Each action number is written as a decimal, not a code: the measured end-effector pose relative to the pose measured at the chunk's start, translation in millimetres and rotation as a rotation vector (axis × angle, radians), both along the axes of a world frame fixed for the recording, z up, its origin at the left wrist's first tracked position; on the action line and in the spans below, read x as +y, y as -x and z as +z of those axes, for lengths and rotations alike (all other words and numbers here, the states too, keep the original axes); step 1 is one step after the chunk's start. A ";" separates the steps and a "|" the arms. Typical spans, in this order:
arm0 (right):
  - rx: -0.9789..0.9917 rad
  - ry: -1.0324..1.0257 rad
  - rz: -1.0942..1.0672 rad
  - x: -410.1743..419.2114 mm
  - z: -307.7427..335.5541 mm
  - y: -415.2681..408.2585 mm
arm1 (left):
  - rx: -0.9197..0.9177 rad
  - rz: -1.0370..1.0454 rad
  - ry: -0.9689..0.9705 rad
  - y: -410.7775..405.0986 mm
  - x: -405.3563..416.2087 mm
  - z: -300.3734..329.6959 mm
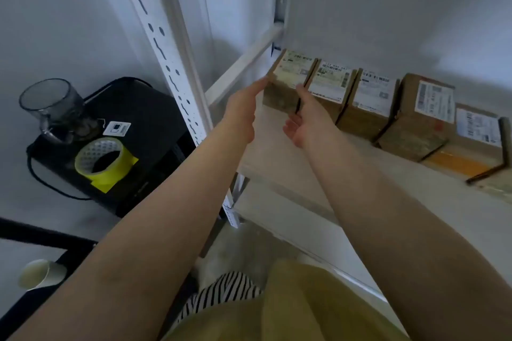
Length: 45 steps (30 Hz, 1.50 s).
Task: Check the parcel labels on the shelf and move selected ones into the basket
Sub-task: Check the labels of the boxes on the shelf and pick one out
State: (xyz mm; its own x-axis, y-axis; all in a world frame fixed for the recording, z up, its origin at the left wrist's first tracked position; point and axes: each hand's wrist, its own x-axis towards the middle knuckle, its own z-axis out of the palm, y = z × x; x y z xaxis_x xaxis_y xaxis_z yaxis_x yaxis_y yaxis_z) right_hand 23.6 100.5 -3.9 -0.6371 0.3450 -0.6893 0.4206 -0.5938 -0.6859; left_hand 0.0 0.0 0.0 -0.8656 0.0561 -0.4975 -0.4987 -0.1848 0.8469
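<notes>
Several brown cardboard parcels with white labels stand in a row on the pale shelf (299,174). The leftmost parcel (291,77) sits at the shelf's far left end. My left hand (243,111) touches its left edge with outstretched fingers. My right hand (307,116) has fingers at its right edge, in the gap beside the second parcel (329,86). The parcel still rests on the shelf between both hands. No basket is in view.
A white perforated shelf upright (166,58) rises left of my arms. Beyond it, a black case (155,124) carries a yellow tape roll (102,158) and a clear cup (52,105). More parcels (426,116) run to the right. A paper cup (41,274) lies low left.
</notes>
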 end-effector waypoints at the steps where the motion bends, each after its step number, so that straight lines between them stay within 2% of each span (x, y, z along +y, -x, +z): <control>1: 0.000 0.016 -0.025 -1.0 -0.2 5.4 | 0.009 -0.005 -0.007 7.2 1.6 2.0; 5: 0.003 0.095 -0.112 -6.0 -3.8 27.8 | -0.035 -0.045 0.039 44.4 12.7 -4.6; 8: -0.026 0.124 -0.175 -8.4 -4.3 43.3 | 0.017 -0.042 0.041 68.2 22.6 -17.0; 12: -0.062 0.114 -0.236 -12.1 -10.8 56.5 | 0.060 -0.119 0.150 89.5 32.0 -32.3; 19: -0.083 0.060 -0.279 -13.6 -21.0 54.6 | 0.160 -0.173 0.177 93.1 29.2 -47.4; 28: 0.071 0.080 -0.134 -22.2 -30.6 29.3 | 0.221 -0.142 -0.173 64.7 -3.9 -66.4; 38: 0.284 0.018 -0.141 -26.9 -36.1 6.2 | 0.298 -0.173 -0.377 42.9 -20.0 -58.2; 45: 0.374 0.011 -0.147 -27.7 -30.8 0.0 | 0.331 -0.210 -0.446 38.8 -24.5 -47.2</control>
State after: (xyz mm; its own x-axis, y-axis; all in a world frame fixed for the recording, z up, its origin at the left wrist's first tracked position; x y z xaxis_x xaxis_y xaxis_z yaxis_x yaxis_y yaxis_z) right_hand 23.7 72.8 -34.7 -0.7895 0.4447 -0.4230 0.0530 -0.6373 -0.7688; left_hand -38.8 -24.5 -47.2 -0.9185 0.3847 -0.0919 -0.2856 -0.4844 0.8269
